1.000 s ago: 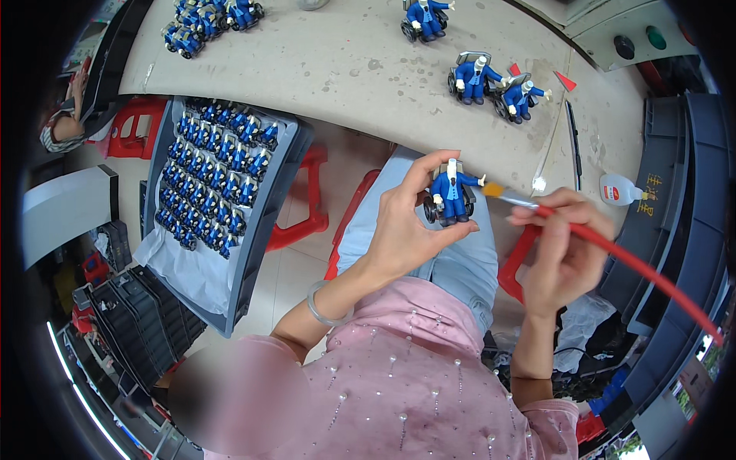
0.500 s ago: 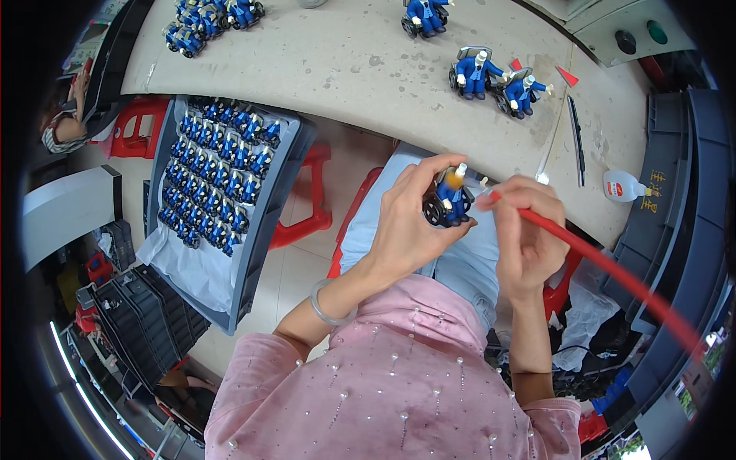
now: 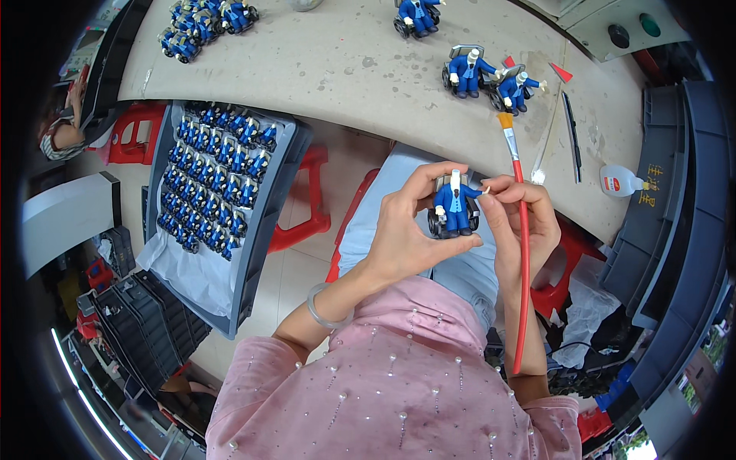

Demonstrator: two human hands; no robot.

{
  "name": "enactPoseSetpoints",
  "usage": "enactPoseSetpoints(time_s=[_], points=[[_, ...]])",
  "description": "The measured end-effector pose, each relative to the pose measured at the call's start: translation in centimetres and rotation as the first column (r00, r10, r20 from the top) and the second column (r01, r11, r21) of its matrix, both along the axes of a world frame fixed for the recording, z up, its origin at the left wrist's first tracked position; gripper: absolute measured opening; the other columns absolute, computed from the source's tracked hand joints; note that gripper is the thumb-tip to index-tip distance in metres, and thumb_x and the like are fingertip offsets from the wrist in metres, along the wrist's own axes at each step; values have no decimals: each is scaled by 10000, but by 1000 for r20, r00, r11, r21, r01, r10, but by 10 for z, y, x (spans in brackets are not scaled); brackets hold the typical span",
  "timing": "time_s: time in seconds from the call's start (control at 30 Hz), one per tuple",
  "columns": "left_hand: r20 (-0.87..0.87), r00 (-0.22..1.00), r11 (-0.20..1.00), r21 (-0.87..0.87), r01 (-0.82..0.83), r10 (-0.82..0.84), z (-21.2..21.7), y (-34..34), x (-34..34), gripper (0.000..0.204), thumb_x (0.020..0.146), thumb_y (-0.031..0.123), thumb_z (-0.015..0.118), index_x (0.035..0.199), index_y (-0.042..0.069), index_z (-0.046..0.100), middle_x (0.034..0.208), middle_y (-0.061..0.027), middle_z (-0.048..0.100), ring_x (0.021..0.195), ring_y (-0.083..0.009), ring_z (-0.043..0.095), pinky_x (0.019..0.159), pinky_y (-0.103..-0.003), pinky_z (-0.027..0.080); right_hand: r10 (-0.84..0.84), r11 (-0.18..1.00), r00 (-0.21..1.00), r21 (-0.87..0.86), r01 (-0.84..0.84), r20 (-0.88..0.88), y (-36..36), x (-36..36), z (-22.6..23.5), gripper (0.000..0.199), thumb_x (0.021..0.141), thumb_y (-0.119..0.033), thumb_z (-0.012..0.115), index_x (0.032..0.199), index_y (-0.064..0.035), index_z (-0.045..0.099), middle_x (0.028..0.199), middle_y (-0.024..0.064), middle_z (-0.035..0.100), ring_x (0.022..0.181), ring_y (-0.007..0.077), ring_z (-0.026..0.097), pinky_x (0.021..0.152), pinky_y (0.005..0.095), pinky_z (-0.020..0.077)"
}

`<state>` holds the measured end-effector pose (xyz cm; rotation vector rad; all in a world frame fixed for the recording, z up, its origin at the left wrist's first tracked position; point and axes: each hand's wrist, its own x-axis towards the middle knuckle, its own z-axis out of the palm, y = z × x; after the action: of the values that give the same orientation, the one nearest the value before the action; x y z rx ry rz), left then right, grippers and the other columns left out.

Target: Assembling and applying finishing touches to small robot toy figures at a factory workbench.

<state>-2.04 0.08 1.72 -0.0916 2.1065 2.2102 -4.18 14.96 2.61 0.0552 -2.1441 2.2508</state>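
Observation:
My left hand (image 3: 402, 218) is closed around a small figurine (image 3: 455, 205) in a blue suit, seated in a dark wheelchair. It sits upright above my lap, its front toward me and one arm stretched out to the right. A red-handled paintbrush (image 3: 524, 276) is gripped in my right hand (image 3: 529, 218), its orange bristles pointing away toward the table and its handle end toward me. The thumb and forefinger of that hand also pinch the figurine's outstretched white hand. Two like figurines (image 3: 468, 73) stand on the table just beyond.
More figurines (image 3: 203, 23) cluster at the table's far left. A grey crate (image 3: 257, 264) at my left holds rows of them on white sheeting. On the table's right lie a black pen (image 3: 572, 138), red triangular pieces (image 3: 562, 73) and a white bottle (image 3: 619, 182). Red stools (image 3: 310, 203) stand below.
The brush has swung from lying across the figurine to upright in my right hand, bristles away from it. The right thumb and forefinger now touch the figurine's hand; the figurine faces me more squarely.

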Motion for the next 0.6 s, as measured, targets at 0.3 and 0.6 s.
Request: enactPoseSetpoints(time_s=[0.3,0.6], points=[[94,993,960,276,42,-70,0,-2,0,777,613,68,850,1278,24,450,1083,-81,616,958,-113,581,853,-265,468,43,999,996,17,-42,-72,1,-4,4,194,764,136,672,898,30,581,924,142,645,859,142,621,743,248,515],[-18,994,953,285,106,-105,-7,-3,-1,869,634,41,851,1358,13,370,1154,-101,559,1081,-143,536,881,-265,455,2,999,999,-45,-4,-32,1,-6,5,199,772,131,665,899,17,564,931,145,646,849,133,620,729,249,515]])
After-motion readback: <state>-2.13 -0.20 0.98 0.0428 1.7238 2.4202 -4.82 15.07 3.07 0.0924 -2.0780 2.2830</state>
